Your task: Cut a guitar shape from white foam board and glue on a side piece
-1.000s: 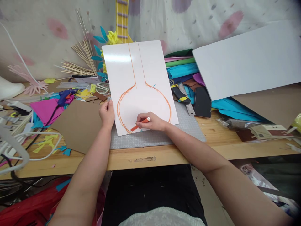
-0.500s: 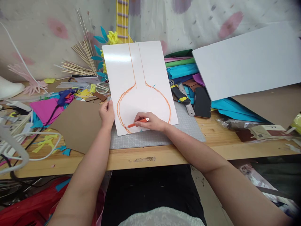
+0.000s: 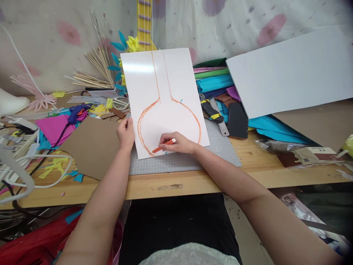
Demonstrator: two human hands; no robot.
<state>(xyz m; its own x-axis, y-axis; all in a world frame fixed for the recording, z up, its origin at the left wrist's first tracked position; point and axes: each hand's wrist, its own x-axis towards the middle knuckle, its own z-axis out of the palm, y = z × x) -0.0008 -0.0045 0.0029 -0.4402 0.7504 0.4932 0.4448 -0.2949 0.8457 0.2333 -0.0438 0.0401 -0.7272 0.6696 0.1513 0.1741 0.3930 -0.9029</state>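
A white board (image 3: pixel 171 117) is tilted up over a grey cutting mat (image 3: pixel 176 167), its lower edge toward me. On it an orange outline shows a long neck and a round body. My right hand (image 3: pixel 175 142) is closed around an orange marker (image 3: pixel 162 146), its tip by the outline's lower left curve near the bottom edge. The board's left edge is gripped by my left hand (image 3: pixel 126 132), thumb on the front and fingers mostly hidden behind. A small blue mark lies on the outline's right shoulder.
Right of the board lie a utility knife (image 3: pixel 212 110), a steel ruler (image 3: pixel 223 128) and a black phone (image 3: pixel 237 119). A big white panel (image 3: pixel 292 77) leans behind them. Brown cardboard (image 3: pixel 91 147), a blue glue gun (image 3: pixel 77 112) and white cables (image 3: pixel 55 157) occupy the left.
My right hand and the marker have shifted slightly right and down along the lower curve of the outline. My left hand stays on the board's edge.
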